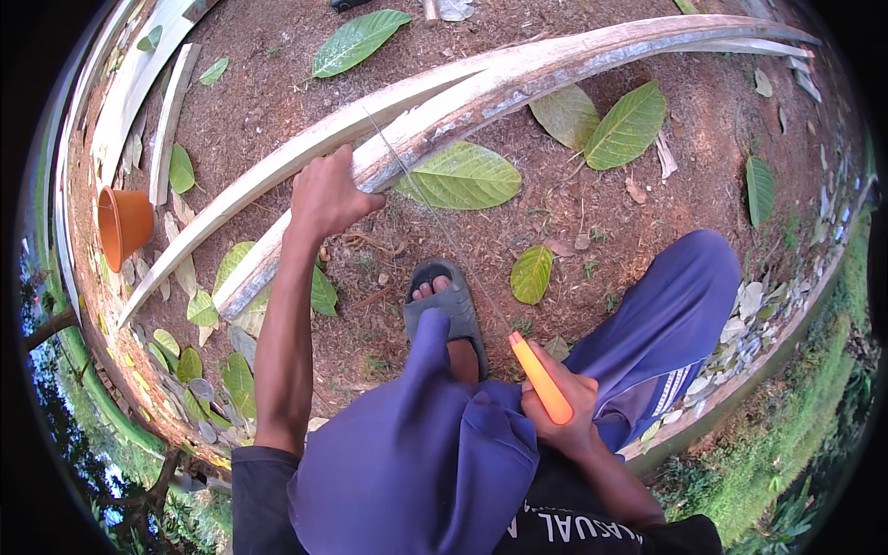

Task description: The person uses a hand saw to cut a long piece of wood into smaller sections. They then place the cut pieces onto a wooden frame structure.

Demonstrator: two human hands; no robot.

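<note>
My left hand [324, 196] is closed around the nearer of two long, bark-edged wooden poles [444, 125], pressing down from above with the thumb on its near side. In my right hand [566, 407], by my bent knee, is the orange handle of a hand saw [541, 379]. The saw's thin blade, seen almost edge-on, runs up and left across the pole just right of my left hand. Whether its teeth have cut into the wood I cannot tell. A paler, squared wooden pole [245, 185] lies alongside, beyond the first one, and the two meet toward the right.
An orange plastic pot [126, 227] lies tipped at the left, near pale planks [139, 83]. Large green leaves [462, 176] are scattered over the brown soil. My sandalled foot [444, 301] rests just below the pole. Grass [786, 425] borders the soil at the right.
</note>
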